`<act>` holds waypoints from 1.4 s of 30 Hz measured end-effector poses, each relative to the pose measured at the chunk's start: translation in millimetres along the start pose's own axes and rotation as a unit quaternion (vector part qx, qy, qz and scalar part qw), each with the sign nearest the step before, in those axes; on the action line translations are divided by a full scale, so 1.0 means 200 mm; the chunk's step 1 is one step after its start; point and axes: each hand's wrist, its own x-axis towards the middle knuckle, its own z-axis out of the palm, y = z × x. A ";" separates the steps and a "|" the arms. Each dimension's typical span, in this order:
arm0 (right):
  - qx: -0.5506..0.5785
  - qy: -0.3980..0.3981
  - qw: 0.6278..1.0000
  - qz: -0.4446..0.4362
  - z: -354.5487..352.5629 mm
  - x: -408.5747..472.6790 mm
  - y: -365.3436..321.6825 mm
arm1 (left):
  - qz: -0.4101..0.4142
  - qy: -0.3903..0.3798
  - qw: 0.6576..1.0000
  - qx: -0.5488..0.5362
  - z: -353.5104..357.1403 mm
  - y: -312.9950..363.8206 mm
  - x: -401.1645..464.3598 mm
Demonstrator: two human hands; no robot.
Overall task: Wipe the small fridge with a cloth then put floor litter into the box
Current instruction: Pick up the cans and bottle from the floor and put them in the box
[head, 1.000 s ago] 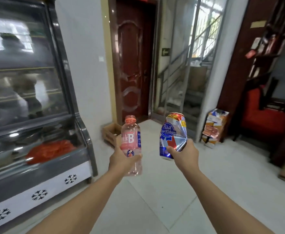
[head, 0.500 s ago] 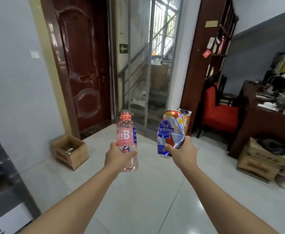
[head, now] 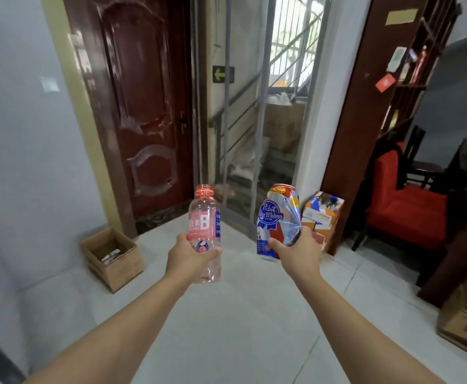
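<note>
Both forearms reach forward from the bottom edge, cut off above the elbows. The left hand [head: 189, 256] has its fingers curled round the lower body of a clear plastic bottle [head: 205, 231] with a pink cap and pink label, held upright in the air; only the fingertips show at the bottle's right side, the rest hidden behind it. The right hand [head: 298, 252] grasps a dented blue, white and red beer can [head: 278, 220], also upright; its fingers wrap out of sight round the far side, with the thumb showing at the can's lower front. The two hands are level and apart, above the pale tiled floor [head: 240, 314]. To the left, on the floor against the grey wall, sits an open cardboard box [head: 116, 266]; something lies inside it, too blurred to name. Behind the can and partly hidden by it stands a printed carton [head: 323, 212] at the foot of a dark wooden frame. Farther right is a red armchair [head: 409, 214], partly screened by dark furniture, and a wooden crate [head: 464, 325] cut off by the right edge. At the back are a dark red door [head: 141, 106] and a glazed panel with stairs dimly seen through it.
</note>
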 end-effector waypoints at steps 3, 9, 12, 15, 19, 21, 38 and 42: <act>0.000 -0.033 0.999 0.007 0.05 0.28 0.00 | -0.004 0.022 1.000 0.020 0.12 0.07 0.18; 0.020 -0.081 0.997 -0.003 0.22 0.78 -0.03 | -0.019 0.059 0.998 0.025 0.26 0.18 0.59; 0.027 -0.092 0.995 -0.017 0.32 1.03 -0.06 | -0.028 0.069 0.997 0.014 0.33 0.22 0.83; 0.027 -0.088 0.995 -0.038 0.44 1.31 -0.10 | -0.022 0.081 0.996 -0.007 0.41 0.26 1.10; 0.035 -0.096 0.994 -0.045 0.61 1.68 -0.17 | -0.017 0.088 0.996 -0.013 0.49 0.36 1.50; 0.040 -0.095 0.994 -0.046 0.69 1.86 -0.20 | -0.015 0.090 0.996 -0.011 0.53 0.42 1.67; 0.021 -0.218 0.968 -0.119 1.62 3.31 -0.47 | -0.073 0.233 0.969 -0.027 0.76 0.64 2.98; 0.031 -0.266 0.953 -0.145 1.87 3.54 -0.57 | -0.094 0.290 0.952 -0.026 0.76 0.66 3.17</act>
